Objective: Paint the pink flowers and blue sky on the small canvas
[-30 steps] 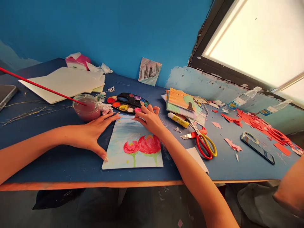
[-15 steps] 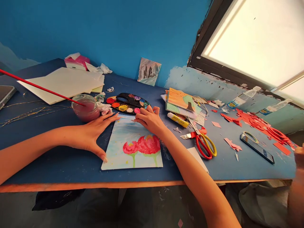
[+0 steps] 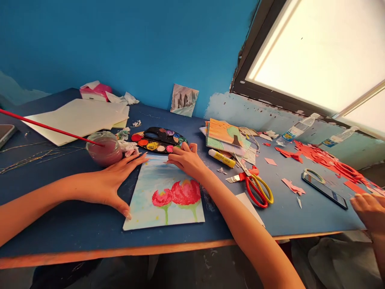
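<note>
A painting (image 3: 144,204) of two red flowers with green stems on pale blue lies flat on the table in front of me. My left hand (image 3: 110,186) is spread wide at its left side, the thumb on the lower left corner and the fingertips by the upper left corner. Over the painting's upper right part, my right hand (image 3: 188,161) has its fingers bent and drawn together; what they hold, if anything, is hidden. Just beyond it sits a black paint palette (image 3: 153,146) with several colours. A glass jar (image 3: 105,154) of reddish water holds a red-handled brush (image 3: 54,127).
Right of my arm lie scissors (image 3: 261,188), a cutter knife (image 3: 237,178), a yellow glue stick (image 3: 222,158) and stacked paintings (image 3: 223,132). Farther right are a phone (image 3: 325,189), red paper scraps (image 3: 327,156) and another person's hand (image 3: 369,208). White sheets (image 3: 81,118) lie back left.
The camera view has tilted, so the table sits lower in the picture. The other person's hand has come farther in at the right edge. My hands stay in nearly the same places.
</note>
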The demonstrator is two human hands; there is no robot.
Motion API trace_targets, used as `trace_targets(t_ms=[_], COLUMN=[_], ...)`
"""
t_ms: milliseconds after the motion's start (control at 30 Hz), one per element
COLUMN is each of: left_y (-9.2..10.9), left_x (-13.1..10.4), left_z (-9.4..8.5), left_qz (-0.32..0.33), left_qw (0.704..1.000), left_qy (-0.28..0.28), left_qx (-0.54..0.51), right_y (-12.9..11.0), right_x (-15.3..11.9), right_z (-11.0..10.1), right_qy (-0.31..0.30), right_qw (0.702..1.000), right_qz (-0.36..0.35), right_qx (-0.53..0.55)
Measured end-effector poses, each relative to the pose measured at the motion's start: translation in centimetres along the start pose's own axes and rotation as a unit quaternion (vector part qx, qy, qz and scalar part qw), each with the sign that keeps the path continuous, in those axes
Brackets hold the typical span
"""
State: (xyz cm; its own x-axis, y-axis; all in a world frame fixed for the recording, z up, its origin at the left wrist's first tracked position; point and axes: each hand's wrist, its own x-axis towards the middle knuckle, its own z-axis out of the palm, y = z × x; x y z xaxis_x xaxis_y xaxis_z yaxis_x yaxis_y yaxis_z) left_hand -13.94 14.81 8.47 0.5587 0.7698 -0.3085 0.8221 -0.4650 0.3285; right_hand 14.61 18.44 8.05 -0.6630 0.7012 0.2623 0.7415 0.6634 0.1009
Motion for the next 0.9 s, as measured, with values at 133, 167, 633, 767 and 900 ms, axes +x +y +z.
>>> trace_targets(t_ms=[133,167,633,767,900], left_y=[-0.4,-0.4,0.0,0.3,0.5], left_x=[0.2,0.3,0.0,0.0,0.1], left_z=[0.2,0.2,-0.1,-0.3,-0.4], left_qz=[0.020,0.021,0.004,0.011,0.002], left_qw=[1.000,1.000,1.000,1.000,1.000], left_qy=[0.015,0.011,-0.014,-0.011,-0.016], left_qx=[0.009,0.015,0.016,0.009,0.018], right_y=[0.1,0.1,0.9,1.5,0.9], right_x=[-0.1,-0.1,-1.3,-0.8,-0.2], right_z=[0.0,0.0,-3.2,-4.8,-4.8], right_qy=[0.000,0.001,0.056,0.001,-0.057], right_qw=[1.000,1.000,0.996,0.990,0.978], right_qz=[-0.007,-0.008,0.000,-0.059,-0.103], right_qx=[-0.010,-0.013,-0.076,-0.126,-0.170])
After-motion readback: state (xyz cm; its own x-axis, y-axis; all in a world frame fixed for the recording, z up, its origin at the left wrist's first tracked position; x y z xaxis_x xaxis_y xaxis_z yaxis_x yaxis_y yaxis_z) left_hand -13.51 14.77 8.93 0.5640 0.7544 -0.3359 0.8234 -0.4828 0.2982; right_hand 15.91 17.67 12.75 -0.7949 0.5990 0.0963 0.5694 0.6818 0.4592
